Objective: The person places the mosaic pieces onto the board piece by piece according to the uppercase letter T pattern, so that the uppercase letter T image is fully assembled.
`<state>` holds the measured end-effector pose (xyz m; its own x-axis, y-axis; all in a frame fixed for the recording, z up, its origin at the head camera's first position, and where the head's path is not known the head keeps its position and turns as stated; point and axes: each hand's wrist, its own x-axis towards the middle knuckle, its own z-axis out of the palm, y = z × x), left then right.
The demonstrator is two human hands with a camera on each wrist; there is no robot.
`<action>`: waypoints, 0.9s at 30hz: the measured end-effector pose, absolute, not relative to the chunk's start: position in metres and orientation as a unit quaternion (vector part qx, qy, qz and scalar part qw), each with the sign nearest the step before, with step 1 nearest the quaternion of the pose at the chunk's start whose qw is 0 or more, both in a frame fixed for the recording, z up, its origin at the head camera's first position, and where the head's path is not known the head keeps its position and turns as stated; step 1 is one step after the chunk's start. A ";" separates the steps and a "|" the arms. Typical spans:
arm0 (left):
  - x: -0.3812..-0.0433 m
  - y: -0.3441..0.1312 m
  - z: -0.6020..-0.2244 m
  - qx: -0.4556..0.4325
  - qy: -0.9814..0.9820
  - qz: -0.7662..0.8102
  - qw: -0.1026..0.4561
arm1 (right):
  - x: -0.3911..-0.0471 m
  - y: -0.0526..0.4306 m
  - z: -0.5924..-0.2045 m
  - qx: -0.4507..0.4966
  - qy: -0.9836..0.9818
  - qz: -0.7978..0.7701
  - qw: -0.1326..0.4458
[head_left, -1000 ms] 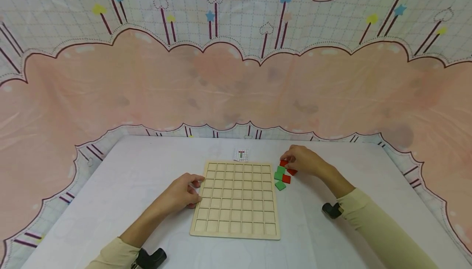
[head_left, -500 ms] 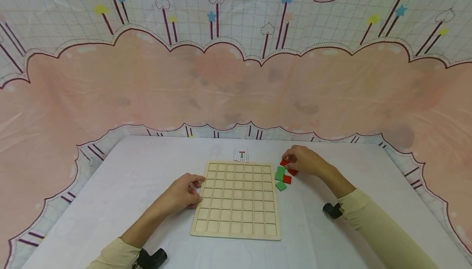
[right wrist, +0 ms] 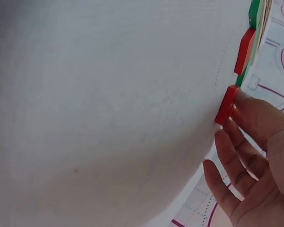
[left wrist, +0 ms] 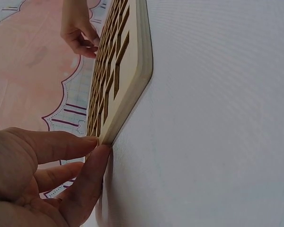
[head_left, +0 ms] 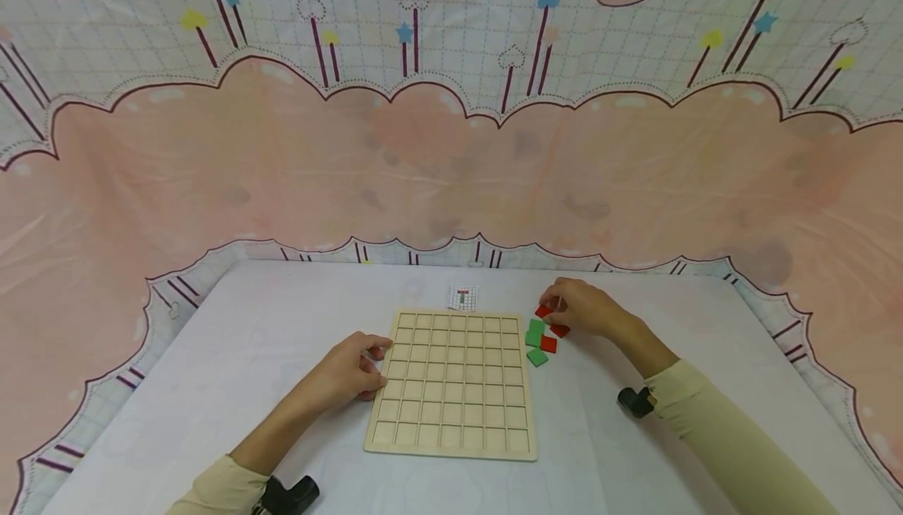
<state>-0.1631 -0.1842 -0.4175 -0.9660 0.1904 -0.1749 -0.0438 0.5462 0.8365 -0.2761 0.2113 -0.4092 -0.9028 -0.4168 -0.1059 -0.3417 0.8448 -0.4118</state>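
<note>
Touching parted left fingers (left wrist: 68, 145), the board (head_left: 451, 382); red tiles (right wrist: 226, 108) at right fingers (right wrist: 255, 113), grip unclear.

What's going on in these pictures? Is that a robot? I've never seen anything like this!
No robot, just a person with a bare left hand and a bare right hand. The wide picture is from a camera on their head, looking forward and down. The two close-ups are from a camera on each wrist, so things look tilted.

On the white table lies a wooden board with a grid of squares. Beyond it is a small card with red and green marks. Red tiles and green tiles lie on the right.

The left hand's fingers touch the board's left edge. The right hand is at the red tiles; I can't tell whether it's holding one.
</note>
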 end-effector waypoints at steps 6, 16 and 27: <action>-0.163 -0.184 -0.417 0.044 0.868 0.479 0.124 | -0.279 0.213 -0.408 -0.206 0.960 -0.168 0.087; -0.162 -0.183 -0.414 0.045 0.868 0.477 0.129 | -0.281 0.221 -0.406 -0.208 0.963 -0.151 0.080; -0.161 -0.184 -0.414 0.043 0.870 0.475 0.128 | -0.279 0.218 -0.399 -0.255 0.947 -0.183 0.067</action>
